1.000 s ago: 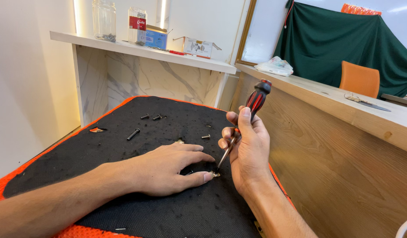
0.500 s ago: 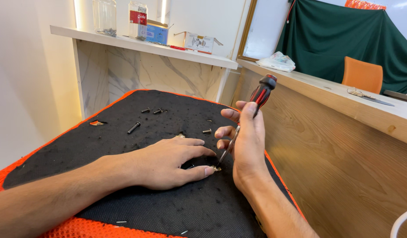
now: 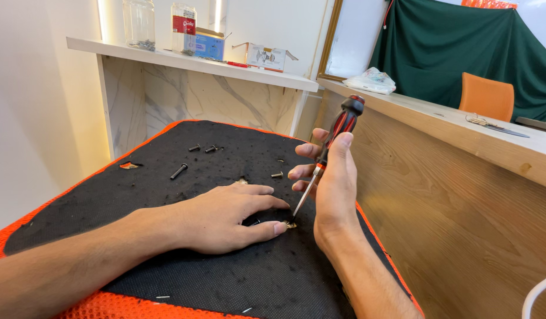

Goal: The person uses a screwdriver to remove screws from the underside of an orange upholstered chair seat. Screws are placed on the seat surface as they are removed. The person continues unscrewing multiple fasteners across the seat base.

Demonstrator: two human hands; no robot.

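Red-black screwdriver (image 3: 335,139), tip on screw (image 3: 291,224) (half hidden)

open black mat (image 3: 166,260) left, loose bolts (image 3: 179,171) scattered ahead, wooden panel (image 3: 462,224) close on right

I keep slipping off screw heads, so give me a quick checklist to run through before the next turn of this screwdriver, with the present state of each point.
1. Screwdriver held in the right hand: ok.
2. Tip on the small screw: appears ok; seating in the head cannot tell.
3. Left hand flat on the black mat, fingers beside the screw: ok for steadying, not ok for clearance from the tip.
4. Shaft tilted, not upright: not ok.
5. Loose bolts lie apart from both hands: ok.
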